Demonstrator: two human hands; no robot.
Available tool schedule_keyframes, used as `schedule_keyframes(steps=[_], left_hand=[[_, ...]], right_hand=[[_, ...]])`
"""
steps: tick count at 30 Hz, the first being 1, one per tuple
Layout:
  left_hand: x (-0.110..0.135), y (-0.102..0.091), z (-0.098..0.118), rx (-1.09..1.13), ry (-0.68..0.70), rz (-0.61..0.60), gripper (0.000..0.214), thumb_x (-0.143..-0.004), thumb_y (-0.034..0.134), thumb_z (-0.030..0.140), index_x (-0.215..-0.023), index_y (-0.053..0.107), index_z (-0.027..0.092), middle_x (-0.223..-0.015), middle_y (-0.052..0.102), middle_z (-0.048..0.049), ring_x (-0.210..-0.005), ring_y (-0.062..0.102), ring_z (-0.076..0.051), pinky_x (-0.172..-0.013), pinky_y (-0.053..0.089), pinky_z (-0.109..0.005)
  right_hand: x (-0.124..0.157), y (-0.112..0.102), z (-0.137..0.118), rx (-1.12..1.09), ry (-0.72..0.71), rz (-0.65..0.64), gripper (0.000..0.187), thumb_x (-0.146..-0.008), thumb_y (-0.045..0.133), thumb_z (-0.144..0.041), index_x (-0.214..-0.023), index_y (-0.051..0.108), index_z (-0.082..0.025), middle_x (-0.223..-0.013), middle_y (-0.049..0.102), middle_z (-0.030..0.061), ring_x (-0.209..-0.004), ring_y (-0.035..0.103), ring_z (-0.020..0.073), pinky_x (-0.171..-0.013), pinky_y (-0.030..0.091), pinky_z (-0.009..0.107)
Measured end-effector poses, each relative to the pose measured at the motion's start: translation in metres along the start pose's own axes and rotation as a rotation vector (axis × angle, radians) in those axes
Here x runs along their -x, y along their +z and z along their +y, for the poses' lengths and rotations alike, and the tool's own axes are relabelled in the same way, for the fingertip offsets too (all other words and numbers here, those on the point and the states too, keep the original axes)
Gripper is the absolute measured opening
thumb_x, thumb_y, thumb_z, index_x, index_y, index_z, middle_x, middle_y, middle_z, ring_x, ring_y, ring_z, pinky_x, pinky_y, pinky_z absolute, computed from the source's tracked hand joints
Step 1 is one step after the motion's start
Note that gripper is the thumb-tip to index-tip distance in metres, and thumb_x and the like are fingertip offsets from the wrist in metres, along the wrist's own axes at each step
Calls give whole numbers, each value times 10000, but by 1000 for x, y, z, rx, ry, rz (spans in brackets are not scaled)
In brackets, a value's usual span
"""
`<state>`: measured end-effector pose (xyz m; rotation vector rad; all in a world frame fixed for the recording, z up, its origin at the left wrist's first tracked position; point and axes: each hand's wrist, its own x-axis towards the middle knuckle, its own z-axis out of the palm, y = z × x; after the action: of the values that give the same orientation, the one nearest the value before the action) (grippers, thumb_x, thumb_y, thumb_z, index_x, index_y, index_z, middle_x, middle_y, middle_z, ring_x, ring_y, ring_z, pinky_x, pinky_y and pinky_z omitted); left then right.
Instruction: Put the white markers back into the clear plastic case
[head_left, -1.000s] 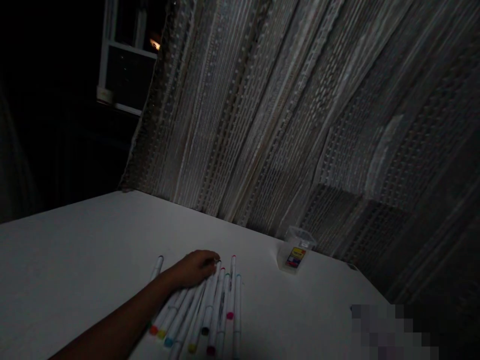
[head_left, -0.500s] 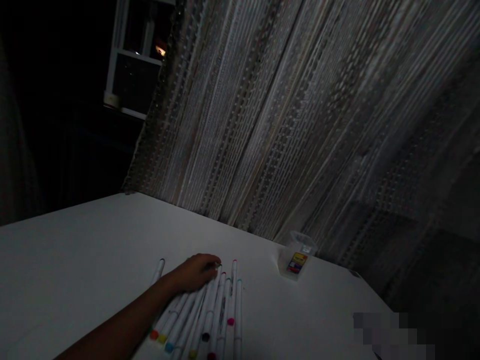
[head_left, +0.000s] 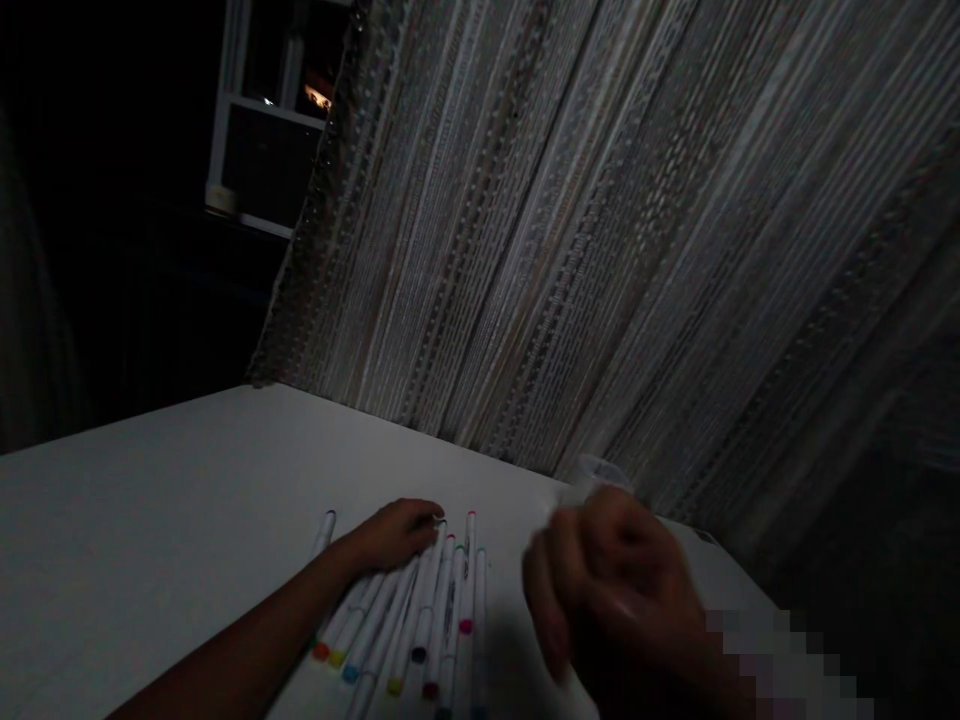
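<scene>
Left hand (head_left: 401,533) curls over markers (head_left: 426,602) on the surface (head_left: 187,500), any grip unclear; right hand (head_left: 615,575), half-curled, hold hidden, could knock the tub (head_left: 602,472); a nudge could scatter markers

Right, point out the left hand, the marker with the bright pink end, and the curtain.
Left hand (head_left: 394,534): head view, on the back of the hand.
Marker (head_left: 468,585): head view, on its white barrel.
Curtain (head_left: 517,230): head view, on the middle of the hanging fabric.
</scene>
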<state>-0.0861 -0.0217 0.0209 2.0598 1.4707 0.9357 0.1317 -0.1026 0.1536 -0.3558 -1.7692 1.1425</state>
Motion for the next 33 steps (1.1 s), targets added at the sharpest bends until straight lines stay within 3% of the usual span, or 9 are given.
schedule_keyframes(steps=[4,7,10,19,25,29,33], left_hand=[[-1,2,-2,15,-1,-10,372,-774,451,305,-1078,589,138,-933,657,-60,-833,589,-178,-761,438,-258],[-2,3,-3,41,-21,-16,399,-776,459,330,-1094,584,124,-1043,639,-84,-927,581,-193,-833,433,-272],[-2,4,-3,61,-48,-14,423,-779,469,356,-1115,575,123,-1128,608,-94,-1010,561,-204,-894,418,-284],[-1,2,6,56,-71,-13,439,-800,460,393,-1110,565,102,-1136,604,-115,-1032,556,-217,-913,422,-308],[-2,1,4,-17,-35,-57,369,-793,463,348,-1063,578,124,-1083,619,-94,-989,562,-200,-899,420,-305],[-1,5,-3,-34,16,-57,392,-781,474,343,-1106,552,137,-1192,557,-102,-1097,504,-203,-975,365,-328],[0,8,-5,-91,35,-92,449,-776,487,346,-1178,526,149,-1307,474,-96,-1209,415,-208,-1052,272,-347]], right_hand=[[-35,-5,65,615,9,346,128,-627,490,-139,-571,397,-206,-493,386,-63,-465,382,102,-465,265,227],[-27,-20,124,909,140,374,79,-617,419,-122,-608,417,-200,-500,394,-53,-482,394,115,-491,257,235],[-11,-33,156,1040,196,354,118,-643,381,-121,-661,474,-192,-570,479,-17,-555,455,137,-544,294,244],[-8,-45,155,1083,442,292,182,-708,399,-146,-773,565,-187,-741,620,34,-696,545,155,-609,348,241],[-4,-42,157,1173,576,92,270,-760,458,-254,-978,584,-159,-845,650,80,-792,584,207,-663,373,286],[-3,-38,155,1161,592,9,336,-789,452,-279,-1085,559,-161,-925,645,88,-841,590,211,-718,398,304],[-2,-36,158,1110,436,3,428,-835,429,-273,-1247,449,-158,-1179,543,107,-1036,521,199,-852,391,309]])
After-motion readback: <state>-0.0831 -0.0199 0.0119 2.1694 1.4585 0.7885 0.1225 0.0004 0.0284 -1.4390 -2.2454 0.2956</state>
